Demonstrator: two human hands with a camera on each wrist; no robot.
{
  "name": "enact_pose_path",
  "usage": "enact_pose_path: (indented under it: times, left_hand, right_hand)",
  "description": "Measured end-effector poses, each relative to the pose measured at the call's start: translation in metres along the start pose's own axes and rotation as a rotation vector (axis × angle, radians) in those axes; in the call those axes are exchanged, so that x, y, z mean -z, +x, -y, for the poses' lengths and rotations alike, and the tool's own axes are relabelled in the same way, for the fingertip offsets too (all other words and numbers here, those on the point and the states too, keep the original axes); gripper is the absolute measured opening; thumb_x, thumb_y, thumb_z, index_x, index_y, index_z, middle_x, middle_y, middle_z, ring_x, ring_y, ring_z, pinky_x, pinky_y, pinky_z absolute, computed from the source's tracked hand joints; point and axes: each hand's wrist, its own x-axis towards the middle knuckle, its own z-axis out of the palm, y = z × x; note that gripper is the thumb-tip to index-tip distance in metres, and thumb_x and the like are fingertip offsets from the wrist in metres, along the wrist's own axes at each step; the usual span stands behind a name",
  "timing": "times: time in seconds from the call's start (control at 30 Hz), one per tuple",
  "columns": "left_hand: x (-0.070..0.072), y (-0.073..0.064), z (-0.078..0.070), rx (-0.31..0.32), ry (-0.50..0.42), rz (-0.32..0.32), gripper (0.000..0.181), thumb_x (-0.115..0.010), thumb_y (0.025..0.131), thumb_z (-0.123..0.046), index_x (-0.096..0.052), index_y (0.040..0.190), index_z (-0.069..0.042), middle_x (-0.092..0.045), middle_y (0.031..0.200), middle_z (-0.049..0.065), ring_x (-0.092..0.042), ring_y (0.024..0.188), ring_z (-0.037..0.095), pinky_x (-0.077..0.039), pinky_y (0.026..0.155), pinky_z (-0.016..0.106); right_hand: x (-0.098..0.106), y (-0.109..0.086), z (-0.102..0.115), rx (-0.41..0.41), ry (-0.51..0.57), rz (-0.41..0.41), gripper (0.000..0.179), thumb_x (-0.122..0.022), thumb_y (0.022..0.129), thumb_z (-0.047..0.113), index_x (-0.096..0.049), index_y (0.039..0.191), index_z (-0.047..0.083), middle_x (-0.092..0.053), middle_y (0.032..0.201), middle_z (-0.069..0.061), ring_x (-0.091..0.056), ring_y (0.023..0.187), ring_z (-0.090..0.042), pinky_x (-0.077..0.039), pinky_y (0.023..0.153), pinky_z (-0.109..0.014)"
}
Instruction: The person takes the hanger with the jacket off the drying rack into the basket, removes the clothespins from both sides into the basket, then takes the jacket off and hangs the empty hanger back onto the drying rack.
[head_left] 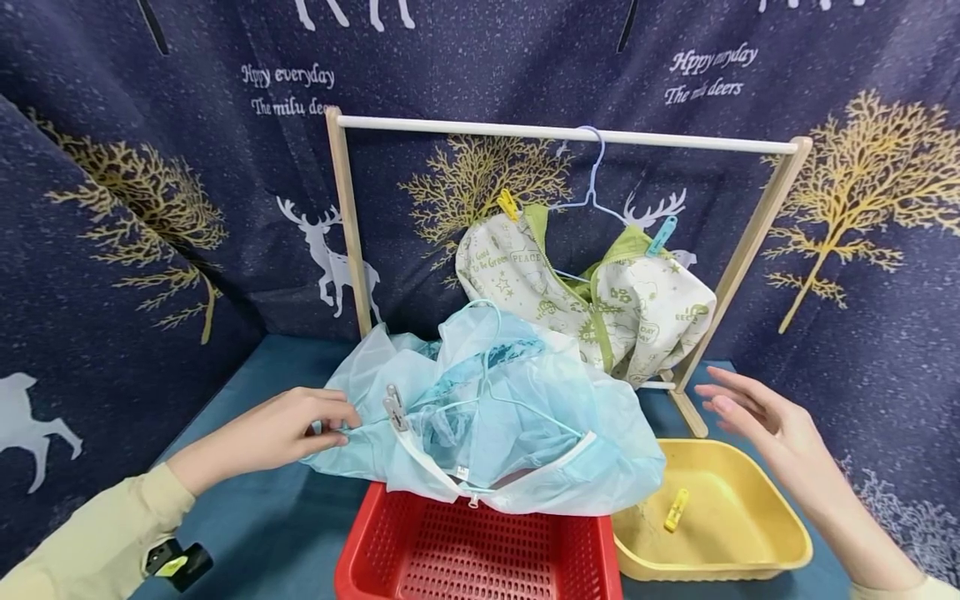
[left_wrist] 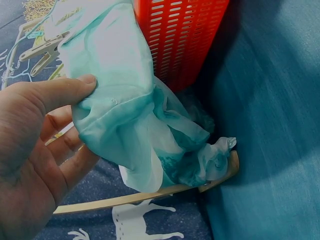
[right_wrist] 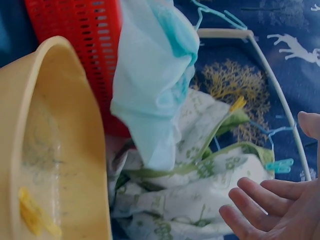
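Observation:
A thin light-blue jacket [head_left: 536,400] with a white collar edge lies over the red basket, a pale blue hanger [head_left: 483,387] inside it. One grey clothespin [head_left: 395,408] is clipped at the collar's left side. My left hand [head_left: 318,425] pinches the jacket's fabric at the left; in the left wrist view the thumb lies on top of the cloth [left_wrist: 112,80]. Over the yellow basin my right hand [head_left: 768,421] is in the air, fingers spread and holding nothing. A yellow clothespin [head_left: 677,510] lies inside that basin.
Behind stands a rack with a white rail [head_left: 465,127] and wooden legs. A white-and-green printed jacket [head_left: 510,267] hangs there, with yellow and blue clothespins on its shoulders. The red basket [head_left: 480,542] stands in front, beside the yellow basin [head_left: 750,533].

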Motion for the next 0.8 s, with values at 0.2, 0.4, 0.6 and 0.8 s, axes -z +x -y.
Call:
enact_pose_path:
  times: [0.2,0.4,0.6,0.8]
  left_hand:
    - [0.001,0.0,-0.002,0.016,-0.002,0.015,0.018,-0.072,0.088,-0.01,-0.068,0.098,-0.026,-0.059,0.084,-0.016,-0.052,0.072,-0.009,-0.049,0.061,0.017]
    - [0.001,0.0,-0.002,0.021,-0.003,0.019,0.018,-0.072,0.089,-0.01,-0.068,0.098,-0.026,-0.059,0.084,-0.016,-0.051,0.072,-0.009,-0.049,0.061,0.018]
    - [0.002,0.0,-0.003,0.009,0.002,0.012,0.018,-0.071,0.088,-0.01,-0.068,0.097,-0.026,-0.06,0.085,-0.016,-0.052,0.071,-0.009,-0.049,0.06,0.018]
    - [0.002,0.001,-0.004,0.01,0.003,0.011,0.019,-0.071,0.088,-0.009,-0.068,0.097,-0.025,-0.06,0.085,-0.016,-0.052,0.071,-0.009,-0.049,0.06,0.019]
  right_hand:
    - [-0.006,0.006,0.015,0.025,0.002,0.005,0.042,-0.05,0.104,0.02,-0.047,0.146,0.014,-0.063,0.118,0.03,-0.058,0.105,0.018,-0.047,0.08,-0.006]
    - [-0.012,0.013,0.036,0.037,-0.015,0.012,0.041,-0.052,0.103,0.023,-0.05,0.144,0.018,-0.065,0.115,0.029,-0.058,0.105,0.017,-0.044,0.082,-0.004]
    - [-0.022,0.021,0.062,0.12,-0.001,0.01,0.039,-0.053,0.103,0.02,-0.053,0.142,0.021,-0.068,0.115,0.022,-0.059,0.105,0.015,-0.043,0.085,-0.004]
    - [-0.032,0.031,0.086,0.199,0.042,0.029,0.038,-0.054,0.102,0.016,-0.055,0.139,0.023,-0.068,0.113,0.023,-0.062,0.104,0.008,-0.045,0.086,-0.008]
